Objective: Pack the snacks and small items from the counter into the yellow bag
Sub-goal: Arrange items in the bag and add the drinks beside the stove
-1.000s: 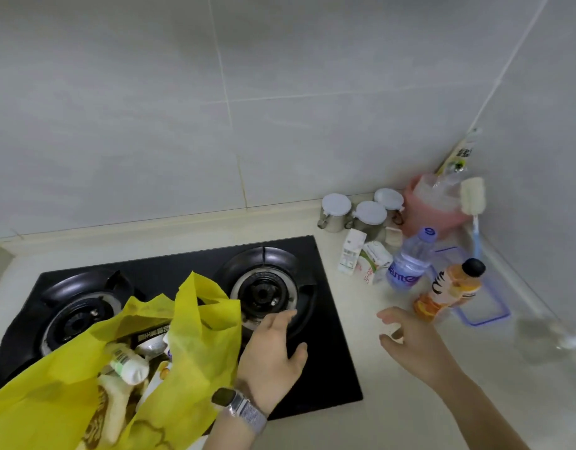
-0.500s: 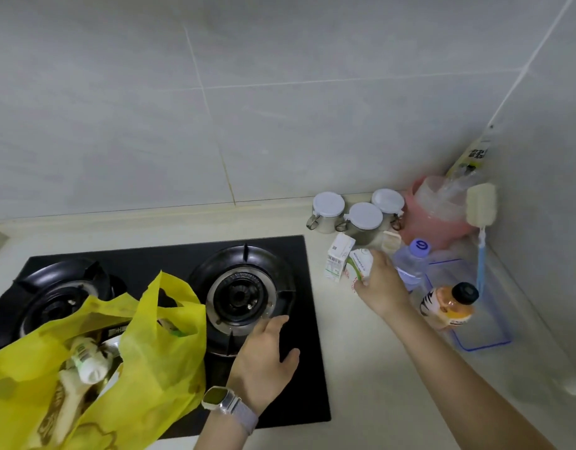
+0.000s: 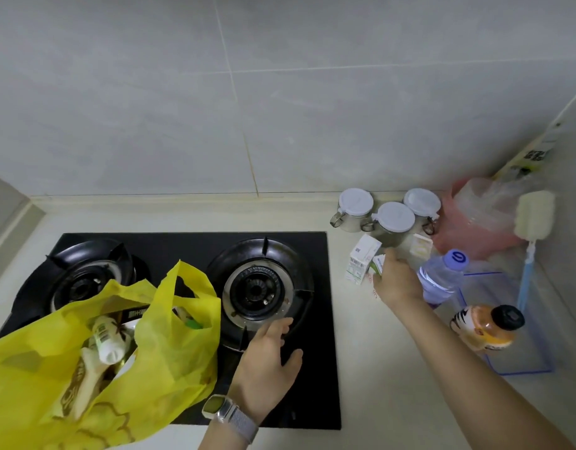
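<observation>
While right hand (image 3: pixel 397 281) grips green-and-white carton (image 3: pixel 377 266) on worktop (image 3: pixel 377 368), lift clear of neighbouring white carton (image 3: pixel 361 261) and water bottle (image 3: pixel 440 279); carry to yellow bag (image 3: pixel 169 352) on stove (image 3: pixel 315 401). Left hand (image 3: pixel 267 362) released, flat. Labels unreadable; barcode only.

No legible text on anything.

Thin matt yellow bag (image 3: pixel 169 358) on glossy black glass hob (image 3: pixel 315 401); clear plastic bottle (image 3: pixel 439 280).
</observation>
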Demonstrator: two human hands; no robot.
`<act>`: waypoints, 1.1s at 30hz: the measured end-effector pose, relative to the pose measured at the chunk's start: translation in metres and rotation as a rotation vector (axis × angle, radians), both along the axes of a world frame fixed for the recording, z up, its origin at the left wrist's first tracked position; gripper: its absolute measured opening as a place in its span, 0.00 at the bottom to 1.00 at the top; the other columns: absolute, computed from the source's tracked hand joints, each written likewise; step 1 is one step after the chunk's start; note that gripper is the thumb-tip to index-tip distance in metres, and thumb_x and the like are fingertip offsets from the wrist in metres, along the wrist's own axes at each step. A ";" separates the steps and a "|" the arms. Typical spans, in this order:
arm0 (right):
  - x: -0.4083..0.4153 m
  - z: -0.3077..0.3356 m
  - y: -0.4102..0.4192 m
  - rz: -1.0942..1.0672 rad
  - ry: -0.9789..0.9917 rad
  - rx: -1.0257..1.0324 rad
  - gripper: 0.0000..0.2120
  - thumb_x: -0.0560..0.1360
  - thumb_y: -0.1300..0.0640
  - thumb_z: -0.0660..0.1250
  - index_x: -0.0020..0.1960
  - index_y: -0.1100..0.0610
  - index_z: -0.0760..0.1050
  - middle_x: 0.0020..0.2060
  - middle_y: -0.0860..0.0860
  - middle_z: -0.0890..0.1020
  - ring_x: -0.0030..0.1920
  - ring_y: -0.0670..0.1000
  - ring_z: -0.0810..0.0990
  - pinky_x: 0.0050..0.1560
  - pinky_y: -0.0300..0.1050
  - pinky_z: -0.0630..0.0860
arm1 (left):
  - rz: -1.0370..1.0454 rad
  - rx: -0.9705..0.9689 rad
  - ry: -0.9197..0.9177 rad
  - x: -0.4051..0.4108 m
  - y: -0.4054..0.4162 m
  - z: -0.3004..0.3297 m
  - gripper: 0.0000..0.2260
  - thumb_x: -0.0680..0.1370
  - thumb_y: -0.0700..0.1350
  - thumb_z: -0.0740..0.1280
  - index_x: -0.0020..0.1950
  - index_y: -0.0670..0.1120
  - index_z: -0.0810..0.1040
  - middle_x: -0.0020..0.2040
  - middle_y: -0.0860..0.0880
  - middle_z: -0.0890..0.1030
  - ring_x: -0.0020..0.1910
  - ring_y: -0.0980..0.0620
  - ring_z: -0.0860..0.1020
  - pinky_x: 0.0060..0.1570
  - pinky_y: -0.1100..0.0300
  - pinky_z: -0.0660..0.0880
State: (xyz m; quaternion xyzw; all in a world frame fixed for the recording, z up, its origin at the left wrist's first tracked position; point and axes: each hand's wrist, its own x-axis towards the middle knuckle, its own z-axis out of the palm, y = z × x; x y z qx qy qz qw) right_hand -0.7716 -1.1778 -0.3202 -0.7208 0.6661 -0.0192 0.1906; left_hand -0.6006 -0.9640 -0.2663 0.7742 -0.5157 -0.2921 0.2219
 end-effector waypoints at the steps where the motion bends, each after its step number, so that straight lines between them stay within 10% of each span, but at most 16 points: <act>1: -0.001 0.000 0.002 0.013 0.005 -0.005 0.20 0.75 0.58 0.65 0.64 0.60 0.63 0.56 0.63 0.76 0.55 0.65 0.77 0.47 0.53 0.75 | 0.003 -0.001 -0.001 0.000 0.001 -0.001 0.24 0.75 0.48 0.66 0.70 0.51 0.66 0.62 0.53 0.74 0.56 0.58 0.76 0.54 0.68 0.73; 20: 0.016 0.057 0.106 -0.080 -0.507 0.119 0.16 0.69 0.55 0.72 0.54 0.45 0.73 0.45 0.48 0.83 0.46 0.53 0.82 0.46 0.47 0.78 | 0.329 -0.148 -0.004 0.070 0.058 0.023 0.10 0.74 0.40 0.67 0.54 0.47 0.79 0.44 0.54 0.81 0.38 0.64 0.77 0.35 0.76 0.70; 33: 0.137 0.133 0.148 0.063 -0.942 0.198 0.14 0.70 0.62 0.73 0.46 0.44 0.74 0.46 0.51 0.84 0.43 0.49 0.85 0.35 0.45 0.82 | 0.460 -0.139 -0.174 0.156 0.120 0.024 0.15 0.73 0.42 0.69 0.60 0.44 0.77 0.55 0.45 0.79 0.53 0.45 0.77 0.49 0.58 0.72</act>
